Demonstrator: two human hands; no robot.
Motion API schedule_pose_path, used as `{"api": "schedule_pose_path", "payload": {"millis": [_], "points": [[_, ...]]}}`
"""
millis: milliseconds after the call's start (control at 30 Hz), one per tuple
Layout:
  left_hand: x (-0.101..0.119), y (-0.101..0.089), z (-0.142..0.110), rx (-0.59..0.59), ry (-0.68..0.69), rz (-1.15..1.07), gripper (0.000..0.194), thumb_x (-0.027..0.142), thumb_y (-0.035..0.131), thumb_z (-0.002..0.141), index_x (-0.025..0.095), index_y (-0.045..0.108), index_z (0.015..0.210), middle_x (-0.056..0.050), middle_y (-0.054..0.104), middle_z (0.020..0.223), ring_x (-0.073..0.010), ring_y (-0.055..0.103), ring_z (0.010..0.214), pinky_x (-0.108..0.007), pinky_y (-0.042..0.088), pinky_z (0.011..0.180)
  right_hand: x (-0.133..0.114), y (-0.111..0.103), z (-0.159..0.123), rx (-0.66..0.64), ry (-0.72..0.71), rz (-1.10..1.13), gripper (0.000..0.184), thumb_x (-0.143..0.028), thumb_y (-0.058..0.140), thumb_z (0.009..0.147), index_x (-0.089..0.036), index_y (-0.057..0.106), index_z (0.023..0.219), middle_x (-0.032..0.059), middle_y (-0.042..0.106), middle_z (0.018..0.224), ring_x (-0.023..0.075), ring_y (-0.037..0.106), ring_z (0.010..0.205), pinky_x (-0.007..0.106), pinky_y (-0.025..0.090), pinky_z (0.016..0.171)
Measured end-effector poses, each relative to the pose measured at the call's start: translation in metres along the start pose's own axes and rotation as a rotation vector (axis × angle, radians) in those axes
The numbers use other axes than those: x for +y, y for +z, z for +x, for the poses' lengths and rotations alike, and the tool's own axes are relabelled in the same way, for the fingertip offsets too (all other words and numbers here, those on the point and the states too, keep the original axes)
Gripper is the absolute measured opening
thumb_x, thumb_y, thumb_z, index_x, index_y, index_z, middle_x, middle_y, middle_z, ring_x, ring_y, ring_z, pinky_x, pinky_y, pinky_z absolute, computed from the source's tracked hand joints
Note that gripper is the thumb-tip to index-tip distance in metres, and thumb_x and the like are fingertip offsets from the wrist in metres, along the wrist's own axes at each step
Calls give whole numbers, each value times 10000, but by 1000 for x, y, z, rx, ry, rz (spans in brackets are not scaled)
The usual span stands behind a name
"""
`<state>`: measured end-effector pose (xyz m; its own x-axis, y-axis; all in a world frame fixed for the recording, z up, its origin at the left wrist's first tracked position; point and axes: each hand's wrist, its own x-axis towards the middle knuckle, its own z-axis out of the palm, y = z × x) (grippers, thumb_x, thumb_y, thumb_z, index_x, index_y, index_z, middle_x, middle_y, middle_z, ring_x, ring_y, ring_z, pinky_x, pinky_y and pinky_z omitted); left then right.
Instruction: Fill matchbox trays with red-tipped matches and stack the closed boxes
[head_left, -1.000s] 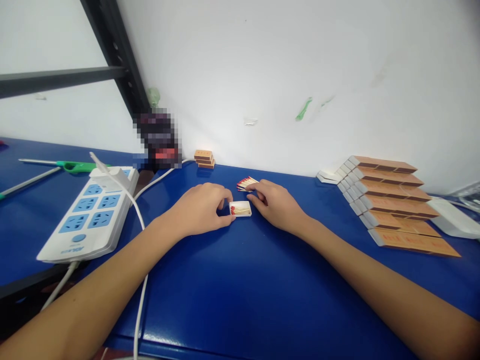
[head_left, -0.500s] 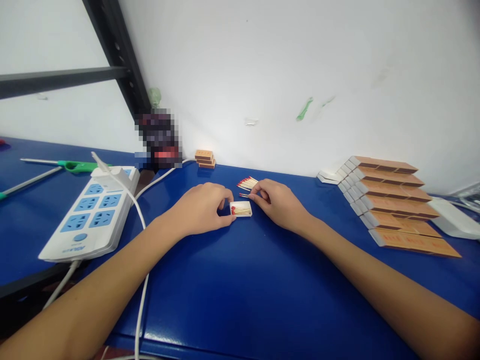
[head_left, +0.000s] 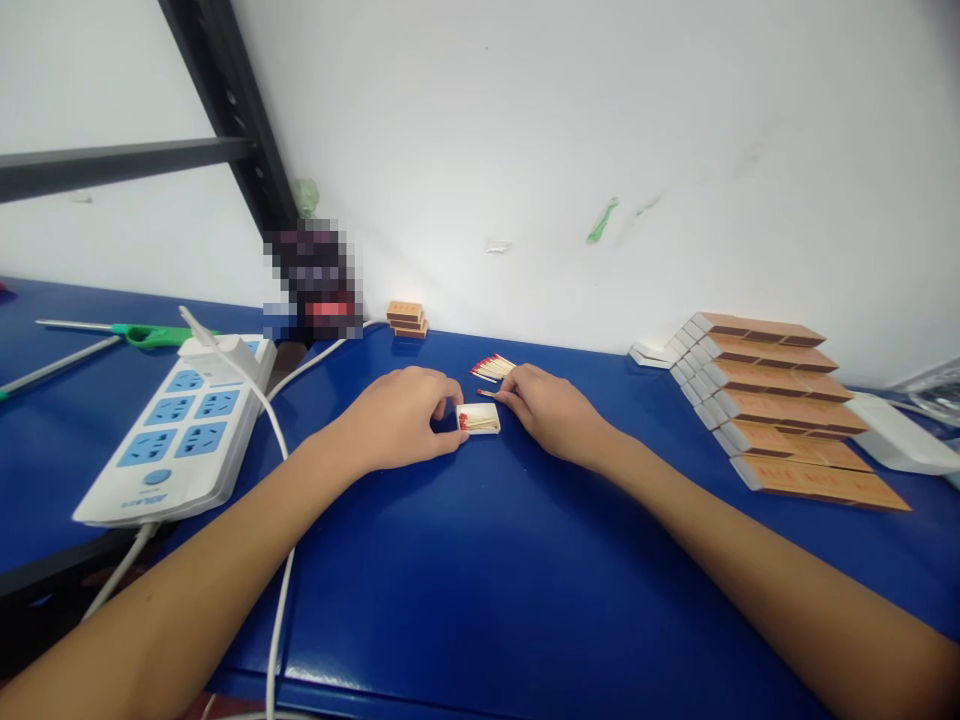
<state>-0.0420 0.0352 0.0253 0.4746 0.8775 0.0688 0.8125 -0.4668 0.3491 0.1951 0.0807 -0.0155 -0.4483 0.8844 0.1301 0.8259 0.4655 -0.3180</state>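
Note:
A small white matchbox tray lies on the blue tabletop with several red-tipped matches inside, heaped along its near side. My left hand curls around the tray's left end, thumb at the near corner and forefinger at the far one. Just beyond the tray's far edge, my right hand pinches a match between thumb and forefinger, its red head pointing left. Behind those fingers lies a fanned pile of loose matches, heads to the left; the right hand partly covers it.
Stepped stacks of matchboxes stand at the right, beside a white object. A few matchboxes are stacked by the wall. At the left are a power strip, its white cable, and a green-handled lighter.
The view has shifted slightly. My right fingers have drawn closer together around the match, while my left hand keeps its place at the tray.

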Motion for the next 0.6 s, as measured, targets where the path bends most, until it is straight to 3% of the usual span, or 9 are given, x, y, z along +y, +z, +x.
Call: {"api": "schedule_pose_path", "payload": {"millis": [200, 400, 600], "points": [[-1, 0, -1, 8, 8, -4, 241, 390, 732, 855, 216, 772, 1016, -24, 722, 855, -188, 626, 733, -308, 406, 620, -1, -5, -4, 14, -55, 70, 137, -264, 500, 1087, -215, 565, 977, 80, 679, 1046, 205, 633, 858, 314, 430, 738], [0, 0, -1, 2, 8, -4, 213, 372, 723, 854, 217, 763, 995, -11, 706, 822, -180, 611, 711, -309, 384, 610, -11, -11, -14, -113, -206, 172, 149, -288, 477, 1088, -212, 581, 1014, 67, 671, 1032, 197, 598, 852, 324, 431, 748], [0, 0, 0, 4, 5, -12, 208, 383, 731, 851, 219, 757, 977, -12, 710, 831, -183, 619, 722, -311, 391, 613, -6, -6, -8, 9, -235, 268, 135, -287, 575, 1043, -214, 664, 972, 30, 628, 905, 170, 555, 780, 300, 419, 716]]}}
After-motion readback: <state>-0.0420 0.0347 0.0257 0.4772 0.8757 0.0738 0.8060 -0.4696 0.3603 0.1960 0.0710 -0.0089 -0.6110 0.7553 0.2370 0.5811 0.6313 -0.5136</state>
